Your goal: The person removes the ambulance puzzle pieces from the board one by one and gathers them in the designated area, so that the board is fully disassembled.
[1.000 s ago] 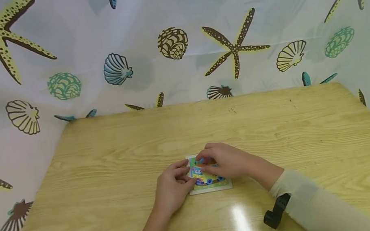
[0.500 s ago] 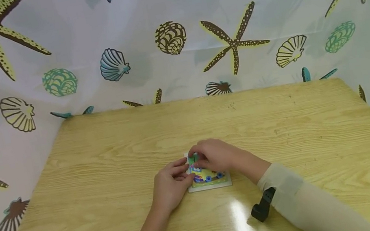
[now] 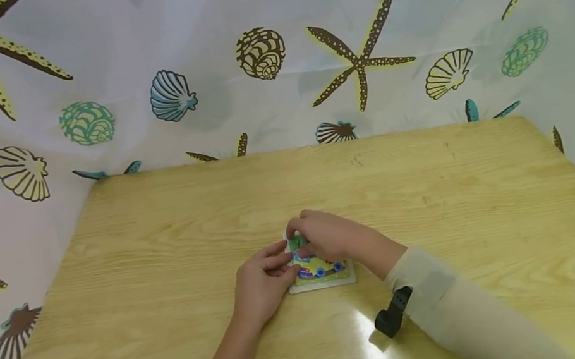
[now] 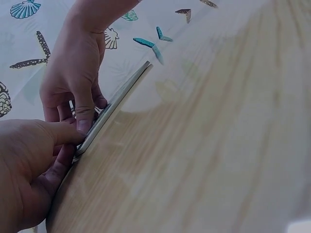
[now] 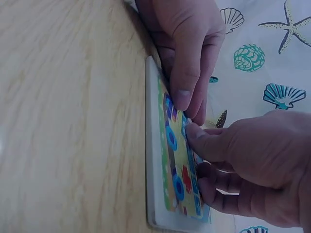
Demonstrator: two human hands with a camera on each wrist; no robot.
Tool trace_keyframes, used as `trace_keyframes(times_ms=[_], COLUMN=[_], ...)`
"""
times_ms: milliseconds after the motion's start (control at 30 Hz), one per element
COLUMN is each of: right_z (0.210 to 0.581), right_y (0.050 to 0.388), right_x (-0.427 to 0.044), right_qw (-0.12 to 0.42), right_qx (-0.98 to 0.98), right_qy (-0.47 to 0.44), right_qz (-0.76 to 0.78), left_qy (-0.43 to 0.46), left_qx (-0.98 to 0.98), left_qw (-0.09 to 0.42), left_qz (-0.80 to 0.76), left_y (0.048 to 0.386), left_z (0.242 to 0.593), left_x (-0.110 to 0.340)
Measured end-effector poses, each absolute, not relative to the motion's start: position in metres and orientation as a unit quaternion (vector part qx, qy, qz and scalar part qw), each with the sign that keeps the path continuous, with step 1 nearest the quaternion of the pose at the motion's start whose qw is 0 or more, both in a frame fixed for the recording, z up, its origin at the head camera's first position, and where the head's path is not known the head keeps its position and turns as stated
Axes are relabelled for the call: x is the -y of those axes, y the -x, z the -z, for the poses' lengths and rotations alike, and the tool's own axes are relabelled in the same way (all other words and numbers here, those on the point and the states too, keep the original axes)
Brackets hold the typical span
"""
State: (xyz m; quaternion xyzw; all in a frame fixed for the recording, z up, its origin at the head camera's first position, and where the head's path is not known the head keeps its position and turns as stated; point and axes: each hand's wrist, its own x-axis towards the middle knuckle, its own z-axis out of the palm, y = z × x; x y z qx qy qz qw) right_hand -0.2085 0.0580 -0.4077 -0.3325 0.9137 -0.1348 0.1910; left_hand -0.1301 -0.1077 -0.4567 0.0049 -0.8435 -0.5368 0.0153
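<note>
Head view: the board (image 3: pixel 322 285) lies on the table (image 3: pixel 176 237) in front of the person, its bare rim showing at six o'clock. The left hand (image 3: pixel 261 287) meets its edge at nine o'clock, thumb and fingers a little apart; whether they clamp the edge I cannot tell. The right hand (image 3: pixel 332 236) comes over it from two o'clock, thumb and forefinger bent and apart around the green patch (image 3: pixel 297 242) at eleven. Whether they pinch a piece is hidden. The step looks like fine fitting or pressing there, so it seems best to let the left hand brace the edge and give the right fingertips small, straight-down touches.

Left wrist view: the board shows as a thin slab slanting from one o'clock to seven. The left hand sits at its seven o'clock end, the right hand reaches in from eleven; their tips nearly meet. In so tight a space, one thumb could nudge the other.

Right wrist view: the left thumb rests on the picture's twelve o'clock end; the right fingertips touch its three o'clock side. The vehicle (image 5: pixel 185 165) may sit slightly proud, hard to be sure; a fingertip run along its edges would tell.
</note>
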Motion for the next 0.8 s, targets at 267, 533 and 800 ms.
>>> trace_keyframes(times_ms=[267, 533, 800], right_z=[0.408, 0.411, 0.415], right_y=[0.205, 0.202, 0.198], right_x=[-0.061, -0.066, -0.074], right_qw=[0.182, 0.153, 0.145], right_qx=[-0.917, -0.907, -0.897], right_qy=[0.315, 0.299, 0.23], right_qz=[0.166, 0.255, 0.348], left_qy=[0.004, 0.0, -0.005], left_qx=[0.847, 0.848, 0.853], left_qw=[0.018, 0.015, 0.017], left_qz=[0.531, 0.529, 0.522], left_y=[0.13, 0.129, 0.13], left_z=[0.457, 0.456, 0.455], left_x=[0.105, 0.105, 0.106])
